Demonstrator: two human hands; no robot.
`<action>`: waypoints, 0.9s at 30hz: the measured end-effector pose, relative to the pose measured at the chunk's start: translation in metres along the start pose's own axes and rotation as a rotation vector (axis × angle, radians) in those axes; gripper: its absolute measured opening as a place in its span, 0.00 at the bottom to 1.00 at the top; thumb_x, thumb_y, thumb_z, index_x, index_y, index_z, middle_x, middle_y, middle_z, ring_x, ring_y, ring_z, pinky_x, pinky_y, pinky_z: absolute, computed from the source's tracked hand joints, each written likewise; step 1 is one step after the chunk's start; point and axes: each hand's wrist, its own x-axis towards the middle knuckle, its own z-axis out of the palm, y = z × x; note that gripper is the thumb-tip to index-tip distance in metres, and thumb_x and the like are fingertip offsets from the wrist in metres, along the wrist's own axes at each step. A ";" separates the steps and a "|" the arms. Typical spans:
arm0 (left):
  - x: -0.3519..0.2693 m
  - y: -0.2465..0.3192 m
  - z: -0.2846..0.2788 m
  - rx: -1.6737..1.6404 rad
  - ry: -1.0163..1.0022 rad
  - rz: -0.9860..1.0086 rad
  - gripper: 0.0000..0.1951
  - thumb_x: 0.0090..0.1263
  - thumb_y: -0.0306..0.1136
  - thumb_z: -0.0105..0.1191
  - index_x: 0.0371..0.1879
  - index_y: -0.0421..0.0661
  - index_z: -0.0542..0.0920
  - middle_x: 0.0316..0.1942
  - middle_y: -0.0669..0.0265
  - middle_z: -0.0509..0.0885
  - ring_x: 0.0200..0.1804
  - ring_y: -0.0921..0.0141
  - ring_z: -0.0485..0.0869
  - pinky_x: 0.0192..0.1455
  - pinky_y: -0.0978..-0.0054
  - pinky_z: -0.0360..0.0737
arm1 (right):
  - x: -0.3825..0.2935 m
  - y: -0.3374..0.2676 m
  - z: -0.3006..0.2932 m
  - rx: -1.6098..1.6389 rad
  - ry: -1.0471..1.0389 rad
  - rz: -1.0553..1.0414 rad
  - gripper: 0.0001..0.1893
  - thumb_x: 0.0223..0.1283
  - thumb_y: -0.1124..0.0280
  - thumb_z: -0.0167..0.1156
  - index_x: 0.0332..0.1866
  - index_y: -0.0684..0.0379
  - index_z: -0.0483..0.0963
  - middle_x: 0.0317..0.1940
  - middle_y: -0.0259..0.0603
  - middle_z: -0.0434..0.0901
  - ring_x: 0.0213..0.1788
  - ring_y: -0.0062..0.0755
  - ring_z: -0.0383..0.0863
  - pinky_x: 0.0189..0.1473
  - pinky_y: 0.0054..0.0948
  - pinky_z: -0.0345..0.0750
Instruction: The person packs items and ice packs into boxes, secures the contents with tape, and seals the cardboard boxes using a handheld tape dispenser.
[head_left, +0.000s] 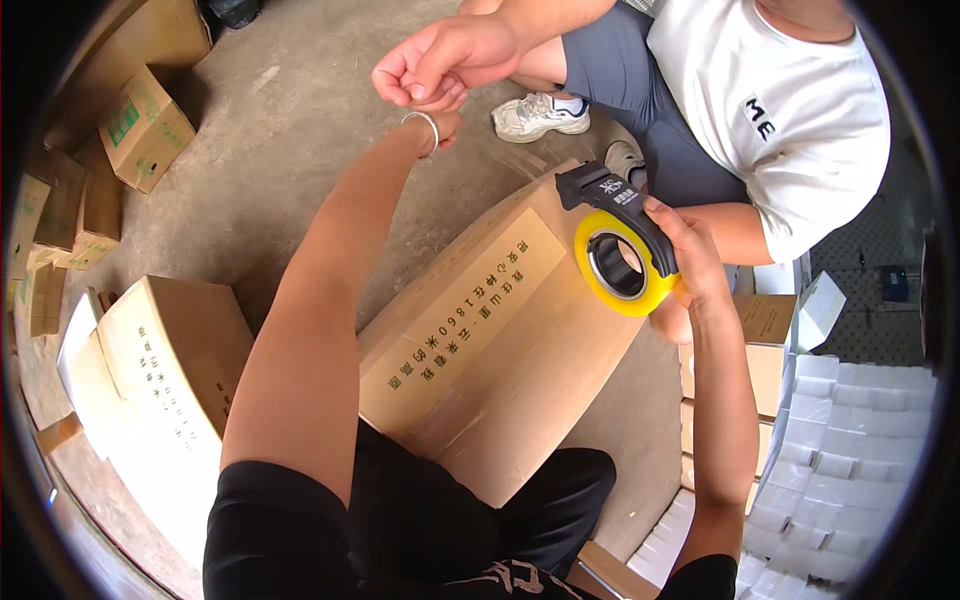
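Note:
My right hand (694, 251) grips a black tape dispenser (622, 196) fitted with a wide roll of yellow tape (592, 274). The dispenser is held over the far right end of a long brown cardboard carton (517, 390), which lies in front of my body and bears printed writing along its top. Beyond the carton's far left side, my left hand (448, 129) reaches out with a bracelet (431, 135) at the wrist. Its fingers are mostly hidden from me, close below a co-worker's loosely curled hand (454, 64).
A co-worker in a white T-shirt (817, 150) crouches across from me. One carton (199, 322) stands at my left, with more cartons (146, 131) farther back. Rows of plastic-wrapped white packs (840, 435) and stacked boxes (765, 360) line the right. Concrete floor (300, 97) lies between.

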 end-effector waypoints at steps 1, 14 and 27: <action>-0.003 0.000 -0.005 0.318 0.179 0.160 0.07 0.60 0.29 0.46 0.22 0.42 0.73 0.25 0.59 0.76 0.28 0.69 0.76 0.29 0.73 0.71 | 0.020 -0.001 0.008 -0.013 -0.015 0.024 0.18 0.54 0.60 0.60 0.37 0.70 0.75 0.29 0.40 0.79 0.27 0.21 0.78 0.31 0.20 0.76; 0.018 -0.163 0.071 0.546 -0.341 -0.215 0.38 0.55 0.40 0.53 0.66 0.47 0.51 0.69 0.55 0.42 0.70 0.55 0.42 0.64 0.46 0.46 | 0.073 -0.035 0.051 -0.158 -0.036 0.212 0.15 0.57 0.62 0.55 0.42 0.64 0.72 0.29 0.41 0.77 0.23 0.26 0.76 0.26 0.22 0.75; -0.075 0.006 0.065 -0.126 -0.644 0.196 0.42 0.56 0.32 0.59 0.67 0.49 0.48 0.61 0.60 0.64 0.60 0.70 0.66 0.60 0.74 0.64 | -0.034 0.023 -0.110 -0.157 -0.151 0.061 0.23 0.51 0.58 0.60 0.40 0.71 0.74 0.32 0.44 0.80 0.31 0.23 0.80 0.38 0.21 0.77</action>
